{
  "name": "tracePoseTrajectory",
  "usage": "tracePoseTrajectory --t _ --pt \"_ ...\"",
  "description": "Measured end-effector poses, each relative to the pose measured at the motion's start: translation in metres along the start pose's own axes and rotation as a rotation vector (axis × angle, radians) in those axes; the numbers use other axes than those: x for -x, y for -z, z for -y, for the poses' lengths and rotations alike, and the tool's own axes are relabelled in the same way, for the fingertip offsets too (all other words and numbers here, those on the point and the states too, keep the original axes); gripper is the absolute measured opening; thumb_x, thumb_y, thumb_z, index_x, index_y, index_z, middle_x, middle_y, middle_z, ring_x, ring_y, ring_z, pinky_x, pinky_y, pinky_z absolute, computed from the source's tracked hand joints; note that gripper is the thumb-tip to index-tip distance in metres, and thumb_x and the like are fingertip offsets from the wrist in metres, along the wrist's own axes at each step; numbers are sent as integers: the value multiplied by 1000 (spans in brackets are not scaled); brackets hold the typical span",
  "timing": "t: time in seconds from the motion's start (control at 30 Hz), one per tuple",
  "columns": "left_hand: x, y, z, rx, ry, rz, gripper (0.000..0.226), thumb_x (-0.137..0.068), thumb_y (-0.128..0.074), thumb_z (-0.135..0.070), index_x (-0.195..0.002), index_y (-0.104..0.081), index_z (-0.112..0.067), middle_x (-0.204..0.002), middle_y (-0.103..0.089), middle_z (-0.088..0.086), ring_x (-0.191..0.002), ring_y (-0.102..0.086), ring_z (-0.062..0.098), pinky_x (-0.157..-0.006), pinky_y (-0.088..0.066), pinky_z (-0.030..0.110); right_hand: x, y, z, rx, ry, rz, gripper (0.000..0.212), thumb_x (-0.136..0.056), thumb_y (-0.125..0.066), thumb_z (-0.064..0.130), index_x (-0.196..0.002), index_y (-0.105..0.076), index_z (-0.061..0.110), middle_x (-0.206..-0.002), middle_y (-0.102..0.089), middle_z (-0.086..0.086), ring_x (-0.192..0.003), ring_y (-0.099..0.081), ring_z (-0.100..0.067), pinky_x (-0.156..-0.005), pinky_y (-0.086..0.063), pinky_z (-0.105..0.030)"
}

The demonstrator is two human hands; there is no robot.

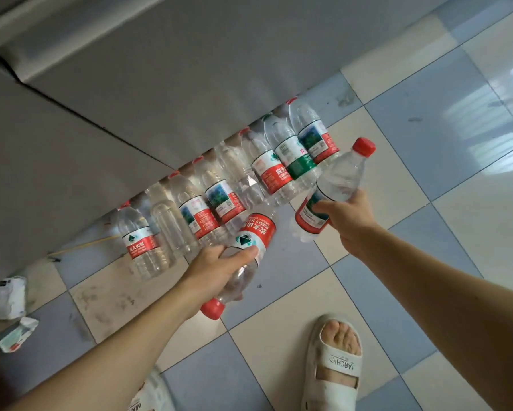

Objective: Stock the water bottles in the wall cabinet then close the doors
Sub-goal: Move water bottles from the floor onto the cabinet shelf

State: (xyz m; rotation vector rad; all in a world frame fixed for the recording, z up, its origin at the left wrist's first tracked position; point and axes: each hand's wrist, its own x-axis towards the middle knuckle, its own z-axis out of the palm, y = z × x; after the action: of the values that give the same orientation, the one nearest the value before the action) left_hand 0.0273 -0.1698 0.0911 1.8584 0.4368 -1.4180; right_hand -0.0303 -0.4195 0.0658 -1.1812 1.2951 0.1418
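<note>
- Head view: the left hand (216,269) curls round a water bottle (243,256) at its middle, red cap pointing back toward the person.
- The right hand (348,216) grips a second bottle (335,185) at its label, cap up and away.
- Both bottles are held above a checkered tile floor (427,161).
- A row of bottles (228,185) stands on the floor against a grey cabinet front (160,99).
- A sandalled foot (335,360) sits below; crumpled wrappers (6,298) lie at left.

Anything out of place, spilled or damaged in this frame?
No spill shows. Crumpled white paper packaging lies as litter on the tiled floor at far left. The left hand grips its clear red-capped water bottle cap-down, while the right hand holds its bottle cap-up.
</note>
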Motion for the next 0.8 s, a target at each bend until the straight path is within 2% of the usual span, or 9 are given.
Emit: tracePoseTrajectory --t 0.13,0.27,0.33,0.4,0.5,0.6,0.7,0.8 --pt "-10 -33 -17 -61 181 95 47 -76 -84 -45 -102 -72 -7 -88 -76 16 -63 -73 30 -59 -60 42 0 26 -13 87 65 -78 74 -74 -82 -3 -136 -48 16 -130 -60 -6 -122 -56 -27 -104 -47 -51" --pt "-30 -70 -27 116 300 121 43 -83 -80 -42 -107 -67 -8 -101 -66 18 -56 -67 27 -61 -61 42 -10 41 -33 154 195 -114 69 -73 -85 3 -130 -52 22 -118 -63 -2 -109 -59 -21 -89 -48 -32" --pt "-41 -83 -34 168 349 115 46 -84 -80 -45 -111 -64 -11 -105 -65 19 -57 -69 30 -57 -61 40 -18 45 -38 174 225 -137 67 -74 -84 4 -131 -52 23 -119 -63 -2 -109 -59 -24 -86 -47 -32" --pt "-50 -93 -44 231 393 128 46 -86 -77 -45 -110 -60 -10 -99 -64 22 -55 -68 32 -48 -59 37 -27 49 -44 199 255 -137 69 -74 -84 6 -133 -52 22 -121 -63 -2 -111 -58 -25 -90 -48 -36" --pt "-56 -101 -55 321 420 148 50 -92 -68 -49 -113 -55 -6 -100 -63 26 -52 -66 31 -42 -56 34 -35 58 -54 240 345 -153 64 -74 -84 9 -130 -55 23 -118 -66 1 -108 -60 -22 -90 -51 -37" --pt "-56 -98 -57 408 458 180 64 -94 -61 -55 -117 -53 4 -96 -65 29 -58 -68 34 -47 -60 38 -36 65 -66 275 407 -172 56 -77 -82 11 -121 -53 31 -115 -64 8 -101 -59 -14 -80 -46 -27" --pt "-51 -94 -51 430 457 247 85 -94 -49 -68 -121 -55 12 -99 -68 31 -71 -72 38 -56 -62 40 -34 73 -74 312 410 -173 61 -76 -83 13 -112 -44 44 -108 -61 13 -95 -55 -10 -70 -40 -15" --pt "-46 -91 -38 466 373 224 92 -91 -32 -80 -131 -53 0 -114 -69 31 -97 -70 47 -75 -61 51 -32 81 -77 355 381 -144 68 -72 -85 13 -111 -39 45 -103 -59 14 -93 -55 -14 -67 -38 -16"
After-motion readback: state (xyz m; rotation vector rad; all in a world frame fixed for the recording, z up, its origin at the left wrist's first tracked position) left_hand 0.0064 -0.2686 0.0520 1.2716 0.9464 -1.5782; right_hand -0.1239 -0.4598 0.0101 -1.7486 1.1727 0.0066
